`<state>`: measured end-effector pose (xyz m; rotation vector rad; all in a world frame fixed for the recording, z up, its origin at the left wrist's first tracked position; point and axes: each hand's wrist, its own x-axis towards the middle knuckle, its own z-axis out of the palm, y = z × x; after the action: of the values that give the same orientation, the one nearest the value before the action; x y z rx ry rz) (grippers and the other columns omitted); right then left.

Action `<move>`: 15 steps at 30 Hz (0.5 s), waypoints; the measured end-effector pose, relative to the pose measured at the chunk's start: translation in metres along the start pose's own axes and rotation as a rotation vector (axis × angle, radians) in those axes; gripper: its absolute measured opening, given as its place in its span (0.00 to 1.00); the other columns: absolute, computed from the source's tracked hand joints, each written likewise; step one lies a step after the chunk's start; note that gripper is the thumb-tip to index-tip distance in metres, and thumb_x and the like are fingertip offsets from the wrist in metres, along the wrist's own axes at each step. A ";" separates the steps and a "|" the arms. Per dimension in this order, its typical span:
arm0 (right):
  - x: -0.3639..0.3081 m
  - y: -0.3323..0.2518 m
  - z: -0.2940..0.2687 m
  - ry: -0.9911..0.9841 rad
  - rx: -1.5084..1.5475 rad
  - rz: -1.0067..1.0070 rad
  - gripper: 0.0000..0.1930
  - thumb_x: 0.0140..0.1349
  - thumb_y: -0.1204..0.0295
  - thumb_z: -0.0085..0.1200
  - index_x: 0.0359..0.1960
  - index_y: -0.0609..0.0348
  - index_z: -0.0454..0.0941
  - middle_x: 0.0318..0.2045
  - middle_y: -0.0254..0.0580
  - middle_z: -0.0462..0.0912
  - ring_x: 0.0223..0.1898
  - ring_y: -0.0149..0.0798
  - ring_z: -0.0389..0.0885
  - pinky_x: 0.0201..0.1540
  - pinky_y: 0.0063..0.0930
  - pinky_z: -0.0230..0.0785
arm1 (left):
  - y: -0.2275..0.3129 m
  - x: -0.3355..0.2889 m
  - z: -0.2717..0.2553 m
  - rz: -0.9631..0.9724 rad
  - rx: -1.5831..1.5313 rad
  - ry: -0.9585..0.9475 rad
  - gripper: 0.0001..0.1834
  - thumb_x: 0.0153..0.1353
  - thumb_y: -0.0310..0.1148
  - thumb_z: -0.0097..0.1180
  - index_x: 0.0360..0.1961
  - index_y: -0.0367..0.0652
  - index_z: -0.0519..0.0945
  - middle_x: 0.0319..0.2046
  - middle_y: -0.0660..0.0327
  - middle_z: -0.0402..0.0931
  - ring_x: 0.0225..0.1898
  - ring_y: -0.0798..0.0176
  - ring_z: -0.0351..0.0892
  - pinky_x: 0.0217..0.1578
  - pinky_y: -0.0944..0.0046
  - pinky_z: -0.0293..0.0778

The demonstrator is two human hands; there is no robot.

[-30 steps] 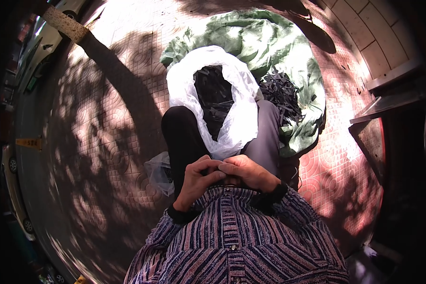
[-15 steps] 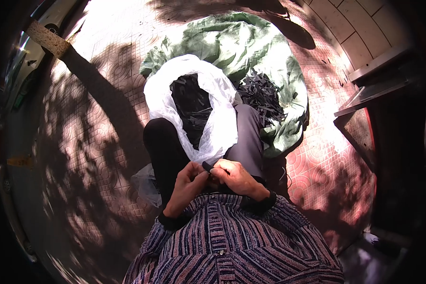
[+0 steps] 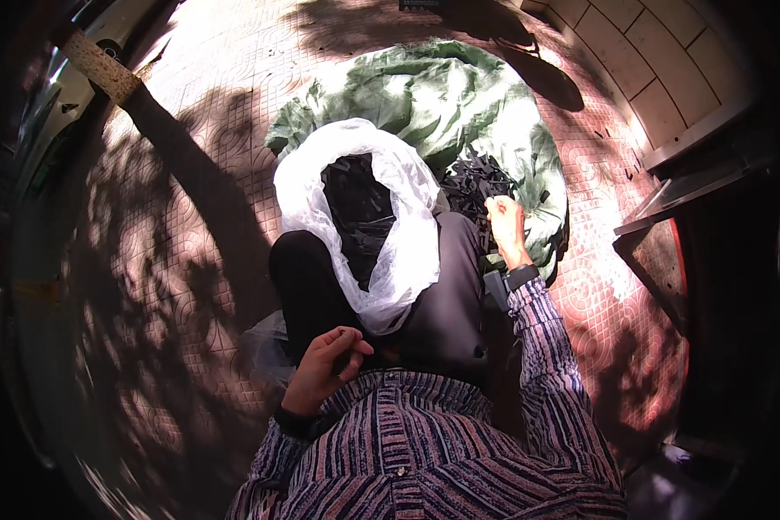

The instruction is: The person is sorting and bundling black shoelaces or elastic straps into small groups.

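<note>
My left hand [image 3: 328, 367] hovers above my lap with its fingers curled in. Whatever those fingers hold, if anything, is too small or hidden to make out. Stretched forward to the right, my right hand [image 3: 508, 227] is over a heap of black strips [image 3: 472, 184], its fingers drawn together. What lies between them I cannot make out. The strips rest on a spread green sack [image 3: 520, 108]. Between my knees stands a white plastic bag [image 3: 303, 178], its mouth open, with black pieces [image 3: 355, 199] inside.
Clear plastic [image 3: 270, 347] lies beside my left leg. Patterned red paving [image 3: 182, 182] surrounds me, dappled by shade. A tiled wall [image 3: 667, 65] with a ledge [image 3: 698, 139] stands at the right. A post [image 3: 102, 69] rises at the far left, near a parked vehicle [image 3: 69, 108].
My hands were together at my lap with a small black piece between them. The right has moved forward and right to the heap; the left has stayed near my lap. The piece no longer shows.
</note>
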<state>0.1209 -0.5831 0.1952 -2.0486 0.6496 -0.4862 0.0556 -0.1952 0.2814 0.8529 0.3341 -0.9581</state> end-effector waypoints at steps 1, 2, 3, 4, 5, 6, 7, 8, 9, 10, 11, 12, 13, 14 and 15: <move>0.013 0.003 0.002 0.053 -0.076 0.021 0.12 0.58 0.67 0.50 0.26 0.66 0.76 0.15 0.29 0.69 0.19 0.23 0.64 0.23 0.20 0.56 | 0.000 0.000 -0.005 -0.003 -0.006 -0.038 0.10 0.65 0.33 0.44 0.40 0.37 0.72 0.29 0.57 0.77 0.18 0.73 0.68 0.17 0.77 0.62; 0.025 0.000 0.002 0.014 -0.128 0.009 0.11 0.58 0.68 0.50 0.29 0.67 0.76 0.16 0.32 0.73 0.18 0.24 0.68 0.23 0.20 0.60 | 0.000 -0.002 -0.008 -0.007 -0.009 -0.072 0.10 0.65 0.34 0.45 0.39 0.38 0.73 0.28 0.58 0.77 0.17 0.74 0.68 0.15 0.77 0.62; 0.032 -0.002 0.005 -0.050 -0.060 0.086 0.12 0.58 0.68 0.49 0.35 0.68 0.74 0.22 0.40 0.76 0.24 0.30 0.73 0.29 0.25 0.65 | 0.001 -0.006 -0.010 0.015 -0.014 -0.112 0.11 0.66 0.33 0.44 0.40 0.37 0.73 0.27 0.60 0.77 0.15 0.76 0.65 0.13 0.77 0.58; 0.036 -0.011 0.003 -0.106 0.003 0.165 0.14 0.58 0.69 0.49 0.41 0.68 0.73 0.29 0.48 0.79 0.30 0.36 0.77 0.35 0.29 0.69 | 0.002 -0.007 -0.012 0.020 -0.018 -0.108 0.11 0.66 0.33 0.44 0.40 0.37 0.73 0.27 0.60 0.77 0.15 0.76 0.65 0.13 0.77 0.58; 0.041 -0.008 0.013 0.070 -0.294 -0.001 0.18 0.59 0.69 0.49 0.47 0.68 0.68 0.38 0.55 0.75 0.38 0.44 0.75 0.43 0.34 0.67 | 0.002 -0.007 -0.015 -0.002 0.007 -0.063 0.11 0.66 0.33 0.43 0.41 0.36 0.73 0.27 0.61 0.76 0.15 0.77 0.64 0.14 0.78 0.57; 0.042 -0.010 0.022 0.250 -0.588 -0.169 0.22 0.59 0.69 0.48 0.53 0.69 0.63 0.47 0.62 0.71 0.47 0.52 0.72 0.51 0.40 0.64 | 0.002 -0.008 -0.016 -0.026 0.033 -0.021 0.12 0.66 0.33 0.43 0.42 0.36 0.73 0.27 0.62 0.75 0.15 0.78 0.63 0.14 0.78 0.55; 0.032 -0.038 0.034 0.170 -0.410 -0.332 0.26 0.59 0.70 0.48 0.57 0.69 0.56 0.53 0.66 0.63 0.54 0.60 0.62 0.58 0.44 0.55 | 0.001 -0.013 -0.022 -0.005 0.018 0.007 0.12 0.66 0.33 0.43 0.42 0.36 0.73 0.27 0.62 0.75 0.15 0.78 0.63 0.14 0.78 0.55; 0.013 -0.076 0.044 0.190 -0.340 -0.456 0.22 0.58 0.75 0.48 0.54 0.67 0.61 0.50 0.61 0.67 0.51 0.56 0.68 0.53 0.40 0.61 | -0.001 -0.015 -0.026 0.014 0.002 0.061 0.12 0.66 0.32 0.43 0.43 0.36 0.73 0.27 0.62 0.75 0.16 0.78 0.63 0.14 0.79 0.55; -0.006 -0.103 0.053 0.080 -0.164 -0.490 0.16 0.58 0.76 0.47 0.48 0.66 0.67 0.41 0.55 0.72 0.43 0.53 0.73 0.47 0.38 0.67 | -0.003 -0.017 -0.028 0.024 -0.012 0.108 0.12 0.66 0.31 0.42 0.44 0.36 0.73 0.28 0.63 0.75 0.17 0.78 0.63 0.15 0.80 0.55; -0.026 -0.119 0.073 -0.087 -0.024 -0.585 0.10 0.57 0.78 0.46 0.40 0.64 0.72 0.36 0.51 0.74 0.38 0.50 0.75 0.42 0.36 0.68 | -0.002 -0.020 -0.029 0.032 -0.021 0.123 0.12 0.66 0.31 0.42 0.44 0.36 0.73 0.28 0.63 0.75 0.17 0.78 0.63 0.15 0.80 0.55; -0.040 -0.118 0.093 -0.241 0.013 -0.681 0.09 0.55 0.79 0.46 0.38 0.62 0.74 0.33 0.49 0.76 0.34 0.49 0.76 0.40 0.36 0.68 | 0.001 -0.019 -0.024 0.043 -0.012 0.092 0.11 0.65 0.30 0.43 0.43 0.36 0.73 0.28 0.62 0.75 0.17 0.78 0.63 0.15 0.80 0.56; -0.050 -0.113 0.120 -0.350 -0.027 -0.738 0.08 0.54 0.78 0.47 0.36 0.61 0.73 0.31 0.48 0.75 0.34 0.49 0.75 0.38 0.38 0.67 | 0.003 -0.021 -0.022 0.058 -0.005 0.073 0.10 0.65 0.29 0.43 0.42 0.36 0.73 0.29 0.61 0.75 0.18 0.78 0.64 0.16 0.80 0.56; -0.051 -0.087 0.146 -0.436 -0.003 -0.733 0.07 0.54 0.76 0.49 0.35 0.61 0.72 0.29 0.47 0.74 0.33 0.49 0.73 0.36 0.40 0.66 | 0.005 -0.018 -0.018 0.054 0.002 0.062 0.10 0.65 0.29 0.43 0.42 0.36 0.73 0.29 0.61 0.75 0.18 0.78 0.64 0.16 0.80 0.56; -0.053 -0.074 0.166 -0.393 -0.058 -0.792 0.07 0.52 0.75 0.50 0.34 0.60 0.71 0.28 0.46 0.72 0.34 0.48 0.70 0.35 0.41 0.64 | 0.006 -0.016 -0.015 0.083 -0.004 0.065 0.09 0.64 0.29 0.43 0.40 0.36 0.73 0.29 0.60 0.76 0.18 0.78 0.65 0.16 0.80 0.57; -0.054 -0.070 0.180 -0.368 -0.225 -0.797 0.07 0.51 0.75 0.51 0.33 0.59 0.70 0.29 0.46 0.71 0.35 0.48 0.69 0.35 0.41 0.63 | 0.006 -0.017 -0.016 0.118 -0.016 0.078 0.08 0.64 0.28 0.44 0.38 0.37 0.73 0.29 0.59 0.76 0.19 0.77 0.66 0.16 0.79 0.58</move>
<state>0.1975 -0.4021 0.1577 -2.4874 -0.3782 -0.4676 0.0527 -0.1711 0.2842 0.8873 0.3535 -0.8135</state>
